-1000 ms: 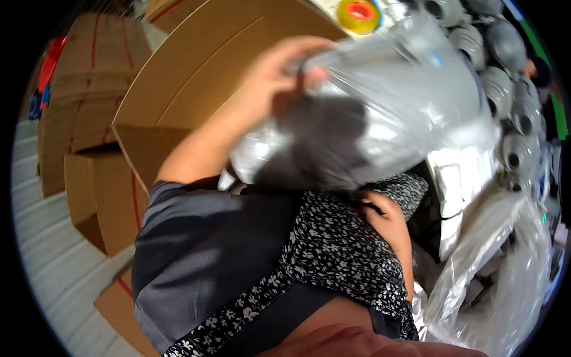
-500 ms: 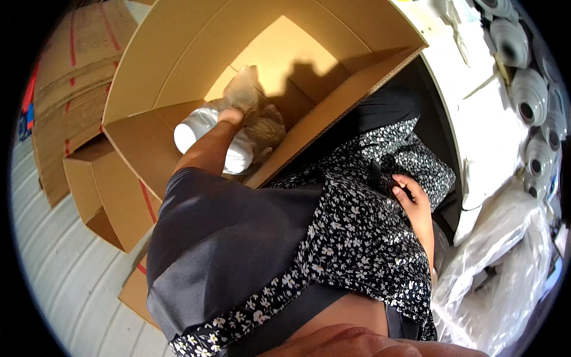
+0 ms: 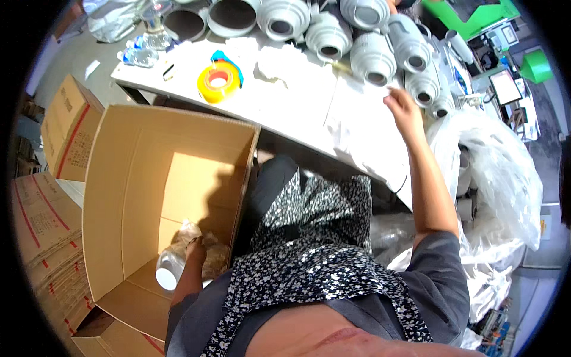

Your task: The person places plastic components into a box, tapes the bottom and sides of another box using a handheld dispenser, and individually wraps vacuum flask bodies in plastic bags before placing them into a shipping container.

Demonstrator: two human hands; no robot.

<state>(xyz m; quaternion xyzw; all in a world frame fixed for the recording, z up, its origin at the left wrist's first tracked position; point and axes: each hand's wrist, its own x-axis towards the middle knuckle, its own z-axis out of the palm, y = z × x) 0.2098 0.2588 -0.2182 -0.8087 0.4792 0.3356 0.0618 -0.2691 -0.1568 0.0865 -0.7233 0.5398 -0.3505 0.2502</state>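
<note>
My left hand [image 3: 196,249] is down inside the tall open cardboard box [image 3: 140,196] on the left. Its fingers close on a crinkled clear plastic bag [image 3: 189,229], though they are partly hidden. Beside that hand lies a white and grey cylindrical part [image 3: 171,268] with a round white end. My right hand [image 3: 405,113] hovers over the white tabletop [image 3: 363,128], empty, thumb and fingers slightly apart. Closest to it are grey stepped round housings [image 3: 373,59] with dark openings, lined up along the table's far side.
A yellow tape roll [image 3: 219,83] with a blue part lies on the table near plastic bottles [image 3: 140,56]. Stacked flat cartons [image 3: 44,220] stand at the left, below another carton [image 3: 71,134]. Large clear plastic sheeting [image 3: 493,172] bulges at the right.
My view has swung up and to the right, bringing the table into sight. My right hand has gone from my lap to above the table. My left hand stays in the box.
</note>
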